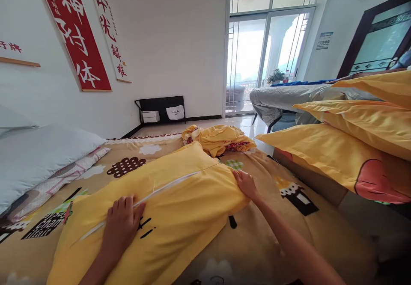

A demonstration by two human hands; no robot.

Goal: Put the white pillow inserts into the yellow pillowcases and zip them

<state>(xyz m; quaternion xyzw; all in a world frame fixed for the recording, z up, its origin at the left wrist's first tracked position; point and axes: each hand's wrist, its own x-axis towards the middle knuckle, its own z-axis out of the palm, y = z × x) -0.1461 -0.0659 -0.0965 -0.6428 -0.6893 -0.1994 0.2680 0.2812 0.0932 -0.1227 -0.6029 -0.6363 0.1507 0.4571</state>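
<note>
A yellow pillowcase (pixel 180 216) with a pillow inside lies across the bed in front of me. A long slit runs over its upper side, and white shows through it. My left hand (pixel 123 216) is closed on the cloth at the slit's near left part, fingers bent and thumb to the right. At the right edge of the pillowcase, my right hand (pixel 245 184) grips the fabric, its fingers partly hidden. Beyond the pillow, a crumpled heap of yellow cloth (pixel 218 137) rests near the far edge of the bed.
White pillows (pixel 58 156) lie on the left. A stack of yellow pillows (pixel 359 139) stands at the right, close to a plastic-covered table (pixel 289 96). The bed has a patterned brown cover (pixel 298 233). A black low rack (pixel 160 109) sits by the wall.
</note>
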